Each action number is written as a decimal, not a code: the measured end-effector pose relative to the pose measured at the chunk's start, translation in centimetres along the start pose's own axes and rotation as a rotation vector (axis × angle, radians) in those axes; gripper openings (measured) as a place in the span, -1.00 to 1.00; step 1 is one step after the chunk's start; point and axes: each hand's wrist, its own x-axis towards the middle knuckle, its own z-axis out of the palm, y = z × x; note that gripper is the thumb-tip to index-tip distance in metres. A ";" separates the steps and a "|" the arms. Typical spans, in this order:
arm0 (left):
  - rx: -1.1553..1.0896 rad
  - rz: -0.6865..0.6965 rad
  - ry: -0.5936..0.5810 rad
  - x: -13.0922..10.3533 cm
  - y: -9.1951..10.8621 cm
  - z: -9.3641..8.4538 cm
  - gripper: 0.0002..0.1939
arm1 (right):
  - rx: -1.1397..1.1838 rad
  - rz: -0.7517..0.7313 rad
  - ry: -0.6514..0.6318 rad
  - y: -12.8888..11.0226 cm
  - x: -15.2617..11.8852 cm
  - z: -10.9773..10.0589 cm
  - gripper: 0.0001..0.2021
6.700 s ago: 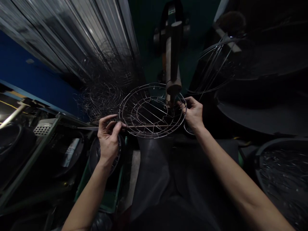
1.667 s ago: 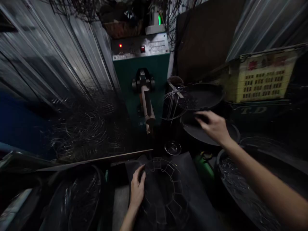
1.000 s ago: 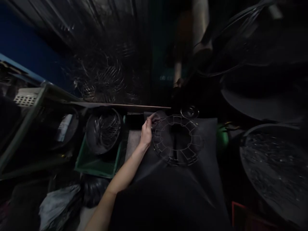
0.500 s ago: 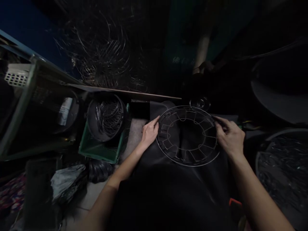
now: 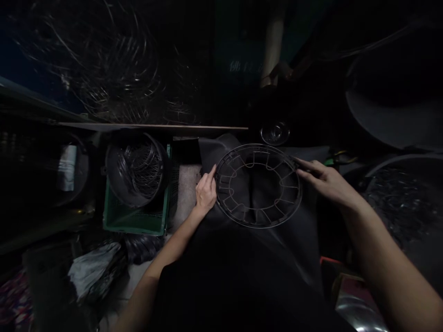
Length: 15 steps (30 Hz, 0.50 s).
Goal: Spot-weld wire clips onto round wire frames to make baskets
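A round wire frame (image 5: 265,208), with an outer rim and an inner ring of looped wire, lies level above a dark apron (image 5: 221,246) over my lap. My left hand (image 5: 206,190) grips its left rim, index finger stretched along the edge. On the opposite side, my right hand (image 5: 320,179) has the rim between its fingertips, the fingers fairly straight. Just beyond the far rim sits a small round shiny piece (image 5: 275,133), its kind unclear in the dimness.
Left, a dark bucket (image 5: 161,168) of curved wires rests on a green crate (image 5: 134,226). A thin board edge (image 5: 155,126) runs across, with a wire heap (image 5: 121,83) behind. At right stands a tub (image 5: 391,161) of small dark pieces. A grey cloth bundle (image 5: 92,269) lies lower left.
The view has shifted, so most things sit further left. My right hand's fingers have straightened at the rim, and its wrist has swung outward. My left hand stays on the left rim.
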 end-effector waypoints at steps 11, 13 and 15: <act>-0.092 0.040 0.100 -0.4 1.0 -2.7 -0.53 | 0.272 0.063 0.246 -5.8 -1.5 0.1 -0.64; -0.086 0.057 0.102 -0.4 1.1 -3.1 -0.52 | 0.154 -0.001 0.277 -6.7 -1.7 0.0 -0.64; -0.060 0.059 0.069 -0.6 0.9 -3.4 -0.50 | 0.048 -0.041 0.261 -7.0 -2.0 -0.1 -0.63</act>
